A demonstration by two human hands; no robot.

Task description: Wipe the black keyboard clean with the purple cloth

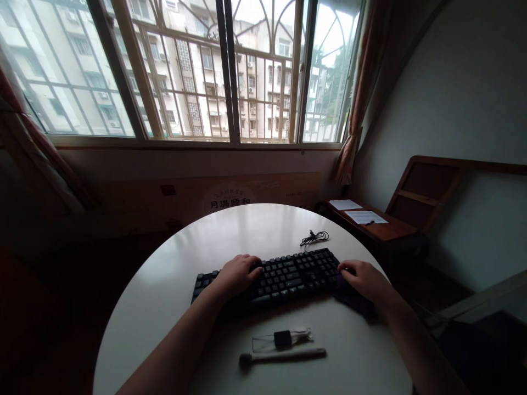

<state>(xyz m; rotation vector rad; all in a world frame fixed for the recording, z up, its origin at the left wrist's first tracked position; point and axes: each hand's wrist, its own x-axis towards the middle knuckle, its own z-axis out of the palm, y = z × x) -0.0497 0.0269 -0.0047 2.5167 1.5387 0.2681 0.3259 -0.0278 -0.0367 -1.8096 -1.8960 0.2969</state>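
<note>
A black keyboard [284, 277] lies across the white round table, slightly tilted up toward the right. My left hand [242, 272] rests on its left half, fingers lying over the keys and the thumb apart from them. At the keyboard's right end, my right hand [362, 277] is closed on a dark purple cloth [349, 296], which hangs down onto the tabletop beneath the palm. The fingertips of that hand are near the rightmost keys. Nearer to me lie a brush [284, 355] with dark bristles and a wire keycap puller [282, 338] with a black middle.
A coiled black cable [315, 238] sits behind the keyboard on the white table [164, 285]. To the right, a wooden chair [395, 230] bears paper sheets [365, 217] and a pen. Barred windows [263, 82] and curtains are at the back.
</note>
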